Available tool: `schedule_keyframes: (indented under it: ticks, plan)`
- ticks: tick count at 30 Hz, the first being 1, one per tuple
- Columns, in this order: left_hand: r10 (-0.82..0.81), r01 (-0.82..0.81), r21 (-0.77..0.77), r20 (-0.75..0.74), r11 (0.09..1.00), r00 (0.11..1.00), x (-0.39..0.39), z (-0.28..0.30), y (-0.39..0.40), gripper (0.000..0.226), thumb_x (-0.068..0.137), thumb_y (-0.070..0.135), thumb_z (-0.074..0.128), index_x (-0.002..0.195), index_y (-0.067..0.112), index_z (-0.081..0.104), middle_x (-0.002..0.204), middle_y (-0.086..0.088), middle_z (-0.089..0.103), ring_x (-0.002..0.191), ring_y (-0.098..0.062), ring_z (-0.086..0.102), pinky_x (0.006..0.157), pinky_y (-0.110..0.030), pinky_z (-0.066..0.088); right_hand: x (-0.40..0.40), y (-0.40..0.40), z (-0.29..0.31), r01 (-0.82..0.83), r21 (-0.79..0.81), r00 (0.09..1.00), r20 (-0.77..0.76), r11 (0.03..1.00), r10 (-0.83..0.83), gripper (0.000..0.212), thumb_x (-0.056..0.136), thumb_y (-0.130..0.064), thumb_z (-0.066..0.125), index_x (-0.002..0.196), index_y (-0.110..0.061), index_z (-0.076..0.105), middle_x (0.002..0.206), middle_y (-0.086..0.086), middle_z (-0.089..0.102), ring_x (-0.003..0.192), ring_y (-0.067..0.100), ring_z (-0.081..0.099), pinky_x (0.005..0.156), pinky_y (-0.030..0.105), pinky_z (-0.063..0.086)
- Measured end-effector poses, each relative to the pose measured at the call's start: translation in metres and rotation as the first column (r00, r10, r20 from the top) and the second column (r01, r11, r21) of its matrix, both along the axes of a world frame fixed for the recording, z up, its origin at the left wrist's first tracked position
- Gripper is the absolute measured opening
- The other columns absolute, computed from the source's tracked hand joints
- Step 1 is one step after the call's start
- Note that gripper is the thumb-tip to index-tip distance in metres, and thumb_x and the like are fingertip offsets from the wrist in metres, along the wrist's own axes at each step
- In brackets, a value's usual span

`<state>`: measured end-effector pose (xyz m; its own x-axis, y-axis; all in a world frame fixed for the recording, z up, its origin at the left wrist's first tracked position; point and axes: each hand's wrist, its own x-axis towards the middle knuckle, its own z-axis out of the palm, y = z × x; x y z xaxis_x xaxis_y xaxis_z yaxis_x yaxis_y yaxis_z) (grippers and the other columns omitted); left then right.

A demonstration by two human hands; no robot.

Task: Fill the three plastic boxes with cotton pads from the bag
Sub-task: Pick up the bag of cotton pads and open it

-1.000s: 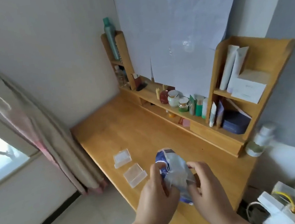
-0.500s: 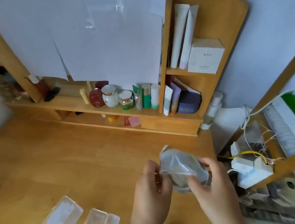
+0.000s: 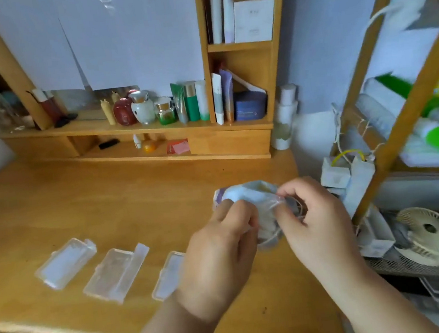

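Left hand (image 3: 222, 251) and right hand (image 3: 312, 218) both pinching bag (image 3: 251, 192) over desk (image 3: 107, 201), three plastic boxes (image 3: 115, 274) lying alongside

At centre right of the frame we observe the left hand (image 3: 219, 251) and right hand (image 3: 312, 218) pinching the bag (image 3: 246, 193) above the wooden desk (image 3: 107, 201), with three clear plastic boxes (image 3: 115, 274) at lower left.

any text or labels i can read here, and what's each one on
None can be read.
White box on the upper shelf: faint print, too small to read.
Dark blue box on the lower shelf: a pale line of print, blurred.
Bag in the hands: no legible print.
Tubes and jars: labels too blurred.
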<state>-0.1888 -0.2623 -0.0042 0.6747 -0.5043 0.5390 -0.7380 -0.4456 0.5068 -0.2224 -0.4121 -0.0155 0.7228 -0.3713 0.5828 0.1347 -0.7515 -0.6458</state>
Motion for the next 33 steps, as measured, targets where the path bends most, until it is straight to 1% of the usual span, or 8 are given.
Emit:
schedule_keyframes:
  ticks: [3,6,11,15,21,24,28,33]
  plan:
    - [-0.063,0.062,0.022,0.034,0.998,0.997,-0.046,0.008,0.008,0.016,0.088,0.014,0.046,0.095,0.024,0.056,0.087,0.005,0.05,0.063,-0.022,0.055,0.052,-0.035,0.047,-0.046,0.01,0.01,-0.007,-0.002,1.0,0.02,1.0,0.007,0.007,0.081,-0.014,0.064,0.084,-0.019,0.06,0.081,-0.011,0.056,0.065,0.009,0.052,0.056,0.025,0.041]
    - [0.037,-0.038,0.018,0.084,0.999,0.996,-0.08,0.02,0.014,0.018,0.083,0.009,0.048,0.089,0.013,0.065,0.085,0.001,0.052,0.057,-0.026,0.055,0.047,-0.036,0.047,-0.085,0.019,0.021,-0.002,-0.053,1.0,0.018,0.999,0.003,0.015,0.079,-0.012,0.063,0.081,-0.02,0.05,0.072,-0.012,0.046,0.055,0.008,0.044,0.05,0.016,0.032]
    - [0.077,-0.085,0.038,0.17,0.996,0.982,-0.101,0.029,0.029,0.017,0.083,0.003,0.05,0.087,0.004,0.067,0.085,-0.013,0.056,0.046,-0.032,0.054,0.037,-0.037,0.046,-0.111,0.033,0.027,-0.108,-0.149,0.973,-0.22,0.983,0.074,0.034,0.075,-0.021,0.066,0.081,-0.027,0.033,0.076,-0.013,0.037,0.055,0.008,0.038,0.046,0.023,0.026]
    - [0.098,-0.107,0.032,0.196,0.994,0.976,-0.099,0.031,0.038,0.016,0.083,-0.002,0.051,0.082,0.002,0.067,0.082,-0.012,0.055,0.045,-0.032,0.053,0.036,-0.036,0.045,-0.123,0.034,0.027,-0.072,-0.275,0.913,-0.405,0.959,-0.047,0.037,0.078,-0.034,0.062,0.091,-0.034,0.027,0.079,-0.018,0.038,0.057,0.005,0.046,0.045,0.025,0.029]
    - [0.167,-0.172,0.026,0.129,0.985,0.977,-0.082,0.025,0.027,0.025,0.08,-0.007,0.053,0.085,0.012,0.069,0.082,-0.001,0.052,0.051,-0.025,0.055,0.042,-0.035,0.048,-0.114,0.006,0.033,0.099,-0.253,0.942,-0.289,0.963,-0.172,0.027,0.083,-0.014,0.053,0.09,-0.03,0.032,0.08,-0.011,0.055,0.06,0.011,0.049,0.045,0.025,0.03]
    - [0.19,-0.194,0.077,0.06,0.978,0.98,-0.074,0.012,0.019,0.036,0.08,-0.007,0.052,0.1,0.018,0.07,0.087,0.004,0.048,0.052,-0.023,0.055,0.042,-0.029,0.044,-0.098,-0.015,0.035,0.182,-0.242,0.933,-0.265,0.953,-0.246,0.021,0.084,-0.013,0.049,0.088,-0.025,0.033,0.077,-0.007,0.055,0.06,0.018,0.047,0.047,0.027,0.025]
    - [0.225,-0.229,0.336,0.052,0.914,0.973,-0.068,-0.008,-0.001,0.067,0.081,-0.003,0.046,0.139,0.029,0.034,0.106,0.005,0.032,0.053,-0.018,0.045,0.045,-0.022,0.031,-0.08,-0.015,0.022,0.282,-0.075,0.936,-0.198,0.956,-0.292,0.014,0.087,-0.014,0.048,0.084,-0.023,0.037,0.066,-0.002,0.051,0.056,0.021,0.047,0.044,0.027,0.025]
    - [0.213,-0.237,0.529,0.107,0.815,0.971,-0.072,-0.021,-0.013,0.085,0.077,-0.003,0.047,0.144,0.021,0.001,0.122,-0.002,0.024,0.056,-0.019,0.045,0.05,-0.028,0.037,-0.073,-0.004,0.01,0.276,-0.004,0.956,-0.097,0.961,-0.275,0.019,0.09,-0.011,0.045,0.089,-0.026,0.033,0.068,0.001,0.053,0.057,0.025,0.047,0.044,0.028,0.027]
